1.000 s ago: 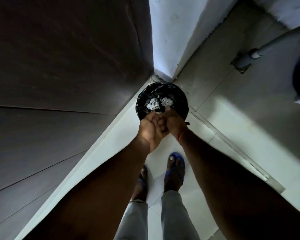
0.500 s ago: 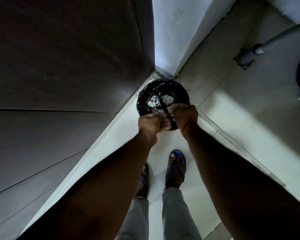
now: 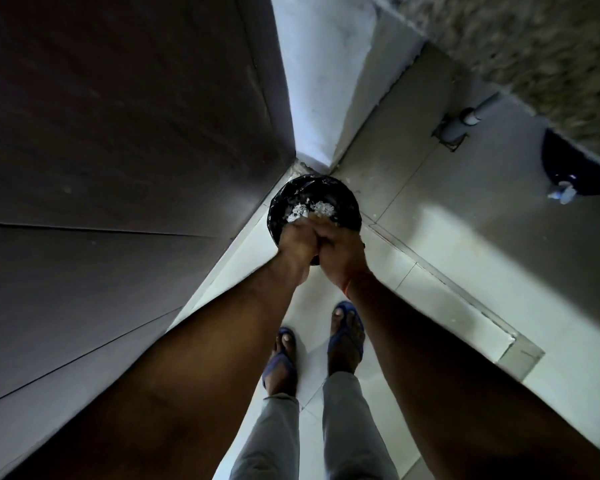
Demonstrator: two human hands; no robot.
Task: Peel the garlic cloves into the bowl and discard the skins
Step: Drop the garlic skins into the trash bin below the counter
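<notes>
Grip: your left hand and right hand press side by side, knuckles up, over the near rim of the bin; the fingers curl down out of sight, so you cannot tell from here whether they hold skins or nothing at all.
Skins: pale flakes of garlic skin lie inside the bin, on the black liner, just beyond your fingertips.
Bin: it stands on the floor in the corner, touching or nearly touching the dark cabinet on its left, with the white wall behind it.
Step in hand: by the look of it you are shedding the last skins into the bin, the discard part of the task.
How to do it well: keep both hands over the bin's mouth, not its rim, and rub palm against palm and fingers against fingers, since thin skins cling to damp skin.
Aim: let the flakes drop toward the middle of the bin, where the others lie; they are light and may drift past the near rim onto the floor.
Feet: your sandals stand on the floor just short of the bin, so any stray flake likely lands by them; look there before you leave.
Cloves and bowl: neither shows near the bin.
</notes>
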